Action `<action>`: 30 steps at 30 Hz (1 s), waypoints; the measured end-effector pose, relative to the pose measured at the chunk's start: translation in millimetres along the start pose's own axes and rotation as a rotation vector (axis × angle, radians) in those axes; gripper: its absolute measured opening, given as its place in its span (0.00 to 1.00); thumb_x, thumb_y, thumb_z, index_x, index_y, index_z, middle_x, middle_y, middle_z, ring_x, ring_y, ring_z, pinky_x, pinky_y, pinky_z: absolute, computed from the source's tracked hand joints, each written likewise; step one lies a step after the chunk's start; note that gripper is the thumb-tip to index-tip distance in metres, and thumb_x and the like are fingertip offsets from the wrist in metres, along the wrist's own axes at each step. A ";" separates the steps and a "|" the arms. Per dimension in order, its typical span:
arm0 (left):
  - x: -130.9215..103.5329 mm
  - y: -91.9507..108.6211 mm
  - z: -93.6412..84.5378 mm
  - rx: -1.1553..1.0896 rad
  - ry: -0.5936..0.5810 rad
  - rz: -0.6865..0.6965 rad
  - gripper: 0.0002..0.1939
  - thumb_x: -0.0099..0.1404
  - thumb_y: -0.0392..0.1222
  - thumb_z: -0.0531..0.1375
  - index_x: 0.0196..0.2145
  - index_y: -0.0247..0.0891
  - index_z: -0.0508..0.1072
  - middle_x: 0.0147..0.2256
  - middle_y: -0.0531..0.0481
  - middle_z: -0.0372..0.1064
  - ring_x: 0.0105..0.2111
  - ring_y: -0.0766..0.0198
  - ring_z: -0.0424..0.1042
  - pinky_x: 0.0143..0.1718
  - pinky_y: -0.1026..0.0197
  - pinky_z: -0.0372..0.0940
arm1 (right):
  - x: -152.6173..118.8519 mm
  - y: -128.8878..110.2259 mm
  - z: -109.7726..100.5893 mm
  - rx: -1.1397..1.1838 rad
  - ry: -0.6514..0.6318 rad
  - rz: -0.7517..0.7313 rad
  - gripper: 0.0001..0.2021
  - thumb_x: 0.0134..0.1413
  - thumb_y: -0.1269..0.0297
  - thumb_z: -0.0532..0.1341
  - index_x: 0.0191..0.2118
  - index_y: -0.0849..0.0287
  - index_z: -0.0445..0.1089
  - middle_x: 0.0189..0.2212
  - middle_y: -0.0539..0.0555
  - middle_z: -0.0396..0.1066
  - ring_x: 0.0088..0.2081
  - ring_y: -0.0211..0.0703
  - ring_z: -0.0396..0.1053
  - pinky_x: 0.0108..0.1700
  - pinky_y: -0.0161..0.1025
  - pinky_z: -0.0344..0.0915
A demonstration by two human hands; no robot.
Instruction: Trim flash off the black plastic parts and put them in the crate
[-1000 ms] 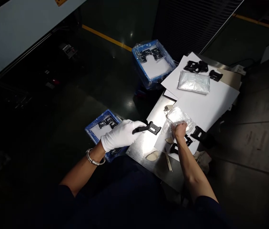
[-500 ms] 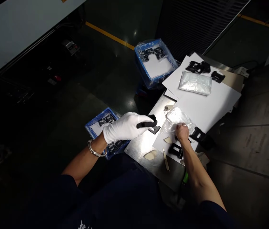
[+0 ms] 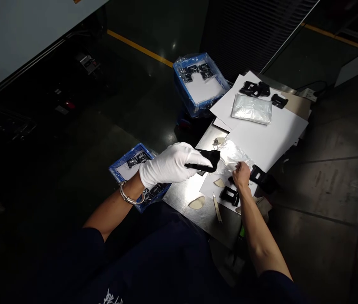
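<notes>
My left hand (image 3: 170,164), in a white glove, is closed around a black plastic part (image 3: 213,160) and holds it above the metal table. My bare right hand (image 3: 241,174) pinches the edge of a crumpled clear plastic bag (image 3: 231,151) lying on white paper. Just below that hand another black part with a rectangular opening (image 3: 229,195) rests on the paper, and a further black part (image 3: 259,174) lies to its right. A slim craft knife (image 3: 217,208) lies nearer to me, between that part and a beige leaf-shaped scrap (image 3: 197,202).
A blue plastic-lined box (image 3: 194,107) with black parts stands beyond the table; another blue box (image 3: 118,162) sits left, partly behind my left hand. A silvery plastic packet (image 3: 251,110) and several black parts (image 3: 255,88) lie on the stacked paper (image 3: 270,137).
My left hand has shifted slightly right and turned the black part, so more of it shows. My right hand has changed from a fist over the bag to a pinch at its edge.
</notes>
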State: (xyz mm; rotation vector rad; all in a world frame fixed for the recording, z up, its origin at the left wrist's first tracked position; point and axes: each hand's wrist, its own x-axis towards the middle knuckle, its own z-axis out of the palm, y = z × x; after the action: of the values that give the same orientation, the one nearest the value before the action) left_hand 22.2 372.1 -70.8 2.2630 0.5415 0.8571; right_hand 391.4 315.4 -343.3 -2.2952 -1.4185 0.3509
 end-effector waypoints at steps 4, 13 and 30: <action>1.3 4.3 0.0 0.031 -0.037 -0.021 0.16 0.66 0.27 0.60 0.43 0.42 0.83 0.40 0.54 0.83 0.39 0.63 0.79 0.54 0.57 0.71 | -20.5 0.9 -15.2 0.095 0.133 0.197 0.21 0.62 0.62 0.46 0.49 0.65 0.70 0.40 0.63 0.72 0.42 0.52 0.68 0.51 0.48 0.63; 4.6 19.6 17.6 0.050 -0.051 -0.010 0.14 0.69 0.32 0.59 0.48 0.36 0.82 0.41 0.48 0.82 0.38 0.60 0.80 0.45 0.58 0.74 | -127.9 2.4 -61.2 0.370 0.149 0.459 0.30 0.51 0.43 0.63 0.51 0.64 0.69 0.33 0.55 0.70 0.32 0.45 0.68 0.36 0.41 0.67; 54.7 82.9 120.3 -0.277 -0.301 0.452 0.14 0.65 0.27 0.58 0.44 0.33 0.80 0.39 0.48 0.82 0.38 0.63 0.80 0.46 0.60 0.74 | -306.5 -70.4 -192.0 0.434 0.208 0.389 0.19 0.67 0.48 0.58 0.37 0.58 0.76 0.29 0.53 0.74 0.33 0.44 0.71 0.35 0.37 0.64</action>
State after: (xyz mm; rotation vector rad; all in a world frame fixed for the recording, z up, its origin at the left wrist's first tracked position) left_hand 156.5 293.6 -58.7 2.2246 -0.2235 0.7241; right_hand 279.3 27.7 -142.3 -2.1513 -0.7057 0.4658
